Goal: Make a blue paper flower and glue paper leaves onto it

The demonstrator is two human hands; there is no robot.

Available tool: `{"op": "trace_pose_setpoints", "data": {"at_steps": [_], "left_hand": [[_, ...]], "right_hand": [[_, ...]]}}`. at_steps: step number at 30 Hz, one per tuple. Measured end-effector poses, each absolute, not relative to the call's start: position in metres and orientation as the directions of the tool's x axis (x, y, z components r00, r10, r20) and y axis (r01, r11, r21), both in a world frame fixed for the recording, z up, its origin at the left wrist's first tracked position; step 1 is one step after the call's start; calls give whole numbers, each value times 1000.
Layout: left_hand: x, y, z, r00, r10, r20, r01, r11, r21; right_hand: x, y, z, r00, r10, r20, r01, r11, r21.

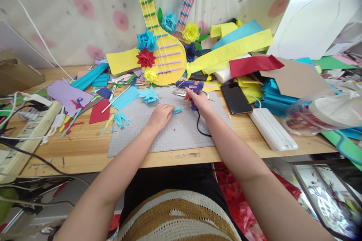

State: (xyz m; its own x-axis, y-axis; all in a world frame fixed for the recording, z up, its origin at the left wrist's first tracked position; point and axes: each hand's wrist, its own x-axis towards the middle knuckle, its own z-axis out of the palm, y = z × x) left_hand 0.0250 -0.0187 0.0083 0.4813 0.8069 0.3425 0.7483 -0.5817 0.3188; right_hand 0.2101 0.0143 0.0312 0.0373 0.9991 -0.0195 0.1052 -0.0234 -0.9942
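Note:
My right hand (200,101) is wrapped round a purple hot glue gun (195,84), its nozzle toward the left and a black cord trailing below. Scissors (179,93) lie partly hidden beneath it. Low over the grey cutting mat (147,139), my left hand (161,116) has its fingers closed at the end of a small folded blue paper piece (177,110). Just behind that hand sits a light blue paper flower (149,95). Blue paper scraps (121,119) lie at the mat's left side.
A yellow paper guitar (172,58) with paper flowers leans at the back. To the right are a phone (236,98), a white power bank (273,128) and a plastic bag (316,115). A power strip (31,139) with cables lies at the left, near purple paper (66,96).

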Motion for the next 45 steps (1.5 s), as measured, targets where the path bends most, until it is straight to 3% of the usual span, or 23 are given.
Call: {"op": "trace_pose_setpoints", "data": {"at_steps": [6,17,23,30,38,45], "left_hand": [[33,-15,5,394,849,351,809,-502,307],[37,-15,9,286,901,326,843,-398,361],[36,-16,9,142,922,359,746,-338,573],[25,-18,11,-240,843,481,482,-326,813],[23,-15,4,-136,987,87,181,-62,982],[23,-15,8,-213,977,-17,101,39,994]], "right_hand": [[208,13,32,27,999,-37,57,-39,-998],[199,9,33,-77,989,-129,-249,-144,-958],[195,7,33,-130,974,-187,-221,-212,-952],[196,7,35,-139,968,-211,-215,-238,-947],[199,6,38,-105,985,-135,-82,-144,-986],[226,4,51,-237,971,-24,245,36,-969]]}}
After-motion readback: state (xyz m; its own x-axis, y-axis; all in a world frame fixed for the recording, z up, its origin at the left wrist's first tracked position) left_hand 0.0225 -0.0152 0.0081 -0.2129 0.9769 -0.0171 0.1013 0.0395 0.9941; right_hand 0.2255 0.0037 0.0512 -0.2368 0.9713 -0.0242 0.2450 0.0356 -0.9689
